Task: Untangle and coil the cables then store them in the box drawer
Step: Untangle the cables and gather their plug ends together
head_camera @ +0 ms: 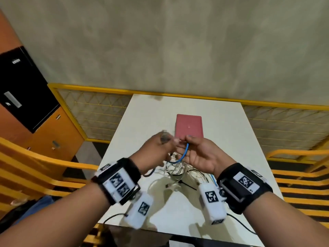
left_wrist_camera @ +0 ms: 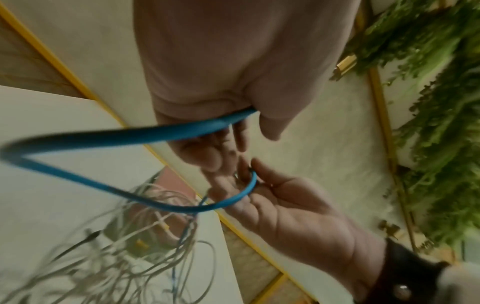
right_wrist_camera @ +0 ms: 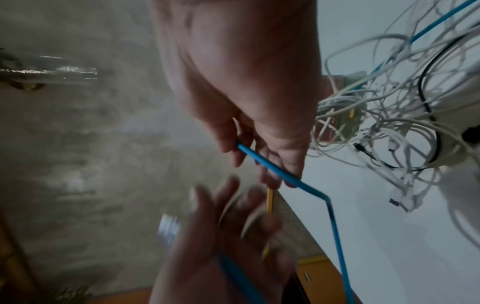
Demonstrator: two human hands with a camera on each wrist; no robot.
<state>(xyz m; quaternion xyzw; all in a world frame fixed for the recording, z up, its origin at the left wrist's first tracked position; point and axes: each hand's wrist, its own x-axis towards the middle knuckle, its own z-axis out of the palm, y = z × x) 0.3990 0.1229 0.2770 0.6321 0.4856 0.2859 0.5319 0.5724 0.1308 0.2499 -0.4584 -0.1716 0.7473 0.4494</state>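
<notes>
White table (head_camera: 222, 132) against a pale mottled wall, with yellow railings on both sides and an orange cabinet (head_camera: 53, 132) to my left. Both of my hands are raised above the table, meeting over a heap of tangled cables (head_camera: 178, 171).

My right hand (head_camera: 199, 154), palm turned toward me, pinches a blue cable (head_camera: 183, 155) between thumb and fingers (right_wrist_camera: 283, 164). From that pinch the blue cable curves down toward my left hand in a loop, then runs into the heap directly below the grip.

My left hand (head_camera: 156, 148) is just beside the right, fingertips nearly touching it. In the left wrist view the blue cable (left_wrist_camera: 103, 134) passes out from between the thumb and the curled fingers of this hand (left_wrist_camera: 223, 61), so it grips the same cable at a second place. The hand is blurred in the head and right wrist views.

White cables and one black cable (right_wrist_camera: 428, 102) make up the rest of the heap; several plug ends (right_wrist_camera: 400, 202) hang loose on its near side.

Just beyond the two hands a red box (head_camera: 189, 124) lies flat on the table, closed, its near edge partly hidden by my fingers.
</notes>
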